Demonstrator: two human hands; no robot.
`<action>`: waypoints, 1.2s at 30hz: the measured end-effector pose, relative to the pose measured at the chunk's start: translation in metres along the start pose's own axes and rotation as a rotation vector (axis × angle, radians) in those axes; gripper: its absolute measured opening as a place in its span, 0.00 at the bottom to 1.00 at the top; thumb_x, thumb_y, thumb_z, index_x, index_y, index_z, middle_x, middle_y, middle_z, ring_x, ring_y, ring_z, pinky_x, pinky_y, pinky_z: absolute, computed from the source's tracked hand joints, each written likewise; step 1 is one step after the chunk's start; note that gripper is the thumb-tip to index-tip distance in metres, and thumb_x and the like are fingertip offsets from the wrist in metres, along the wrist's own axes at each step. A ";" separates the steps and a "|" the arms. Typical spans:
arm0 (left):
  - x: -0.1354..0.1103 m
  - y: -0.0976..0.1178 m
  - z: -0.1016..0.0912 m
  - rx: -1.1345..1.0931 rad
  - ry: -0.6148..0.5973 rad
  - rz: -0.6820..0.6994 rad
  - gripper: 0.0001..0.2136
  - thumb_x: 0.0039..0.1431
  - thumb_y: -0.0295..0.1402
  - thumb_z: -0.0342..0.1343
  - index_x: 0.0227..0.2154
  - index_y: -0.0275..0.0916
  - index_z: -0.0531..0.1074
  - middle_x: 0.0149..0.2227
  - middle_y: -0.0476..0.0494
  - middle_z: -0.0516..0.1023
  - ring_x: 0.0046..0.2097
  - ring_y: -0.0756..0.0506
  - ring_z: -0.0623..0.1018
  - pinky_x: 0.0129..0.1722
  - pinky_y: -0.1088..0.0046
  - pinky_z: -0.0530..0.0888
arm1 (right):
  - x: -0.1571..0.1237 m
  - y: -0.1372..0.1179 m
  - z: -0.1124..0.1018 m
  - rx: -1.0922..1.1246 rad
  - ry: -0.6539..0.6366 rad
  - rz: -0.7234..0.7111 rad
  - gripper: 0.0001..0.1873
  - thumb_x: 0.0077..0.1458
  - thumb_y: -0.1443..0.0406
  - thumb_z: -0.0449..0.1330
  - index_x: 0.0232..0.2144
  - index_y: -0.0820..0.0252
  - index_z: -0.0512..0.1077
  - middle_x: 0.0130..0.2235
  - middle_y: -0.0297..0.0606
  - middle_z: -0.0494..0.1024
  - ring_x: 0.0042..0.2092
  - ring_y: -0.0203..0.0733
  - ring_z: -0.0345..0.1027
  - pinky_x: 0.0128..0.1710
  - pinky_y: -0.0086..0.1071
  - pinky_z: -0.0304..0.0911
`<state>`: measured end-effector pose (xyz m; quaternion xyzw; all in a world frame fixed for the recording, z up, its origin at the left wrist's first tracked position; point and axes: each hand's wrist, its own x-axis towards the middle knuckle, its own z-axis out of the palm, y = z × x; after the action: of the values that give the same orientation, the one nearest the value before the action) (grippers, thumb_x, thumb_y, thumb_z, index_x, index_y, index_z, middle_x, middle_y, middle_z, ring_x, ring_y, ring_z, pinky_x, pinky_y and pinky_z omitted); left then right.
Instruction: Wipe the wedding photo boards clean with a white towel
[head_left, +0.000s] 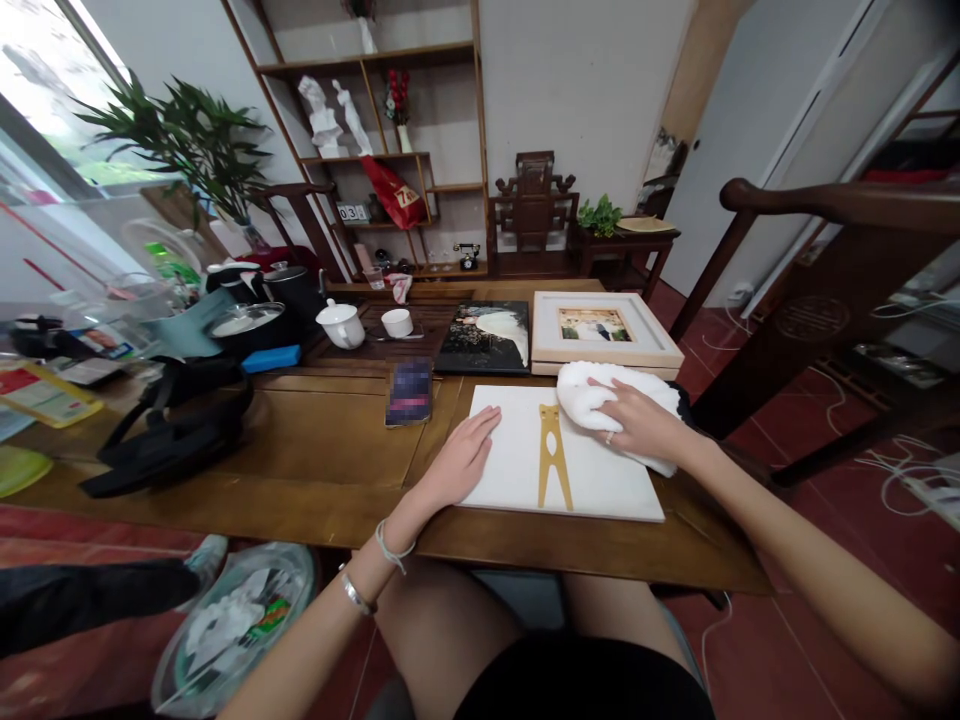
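Note:
A flat white board (510,470) lies near the table's front edge. Down its middle runs a gold, two-legged piece (551,465) with an oval hole; whether it is fixed on cannot be made out. My left hand (461,458) rests flat on the board's left edge, fingers stretched out and holding nothing. A bunched white fluffy cloth (585,395) covers the board's far right corner. My right hand (634,415) is closed on this cloth, pressing into its folds, with a ring on one finger. Part of the cloth hangs past the board under my wrist.
Behind the board are a dark wedding photo panel (487,340) and a light wooden picture frame (652,335). A phone (409,392) lies to the left. Farther left are a white lidded cup (341,325), a black bag (172,430) and a bin (296,590) below. A chair (810,300) stands right.

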<state>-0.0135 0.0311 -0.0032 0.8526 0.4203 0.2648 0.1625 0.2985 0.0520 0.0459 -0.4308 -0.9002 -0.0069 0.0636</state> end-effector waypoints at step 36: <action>0.000 0.000 0.000 -0.005 0.013 0.018 0.20 0.67 0.32 0.39 0.59 0.38 0.59 0.63 0.38 0.61 0.64 0.43 0.60 0.64 0.54 0.58 | -0.032 -0.103 0.005 0.194 0.051 -0.335 0.14 0.43 0.72 0.58 0.36 0.63 0.75 0.59 0.56 0.63 0.63 0.54 0.52 0.62 0.53 0.45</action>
<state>-0.0133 0.0312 -0.0036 0.8542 0.4131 0.2726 0.1595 0.2380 -0.0376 0.0417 -0.2666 -0.9538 0.0583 0.1254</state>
